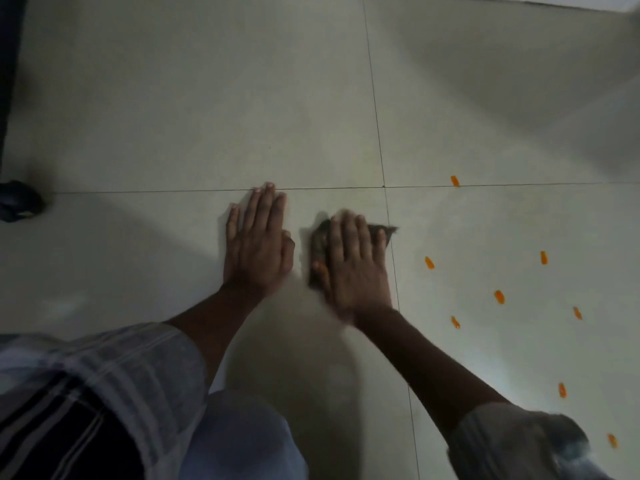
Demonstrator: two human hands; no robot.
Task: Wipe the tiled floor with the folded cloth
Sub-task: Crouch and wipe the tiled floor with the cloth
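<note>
down near the middle of the scene, the right hand (353,261) lies flat on the cloth (320,245), fingers straight and close together, pressing it to the floor (173,116) rather than curling round it. the cloth is a small dark folded wad, mostly hidden under the palm; it peeks out to the left of the hand and as a frayed corner past the fingers on the right (its edges are blurred, so its exact shape is hard to tell). it sits just left of a grout line (381,150) that runs from far to near, and a little nearer than the crossing line that runs left to right. the left hand (258,240) rests just beside it to the left, palm down on bare tile, fingers straight and together, holding nothing; its fingertips reach that crossing line. the two hands are close but apart. to the right, well apart from the cloth, small orange marks (499,296) are scattered over the tile. a dark object (19,200) lies at the far left edge. pale striped sleeves (138,368) cover both forearms near the camera.
</note>
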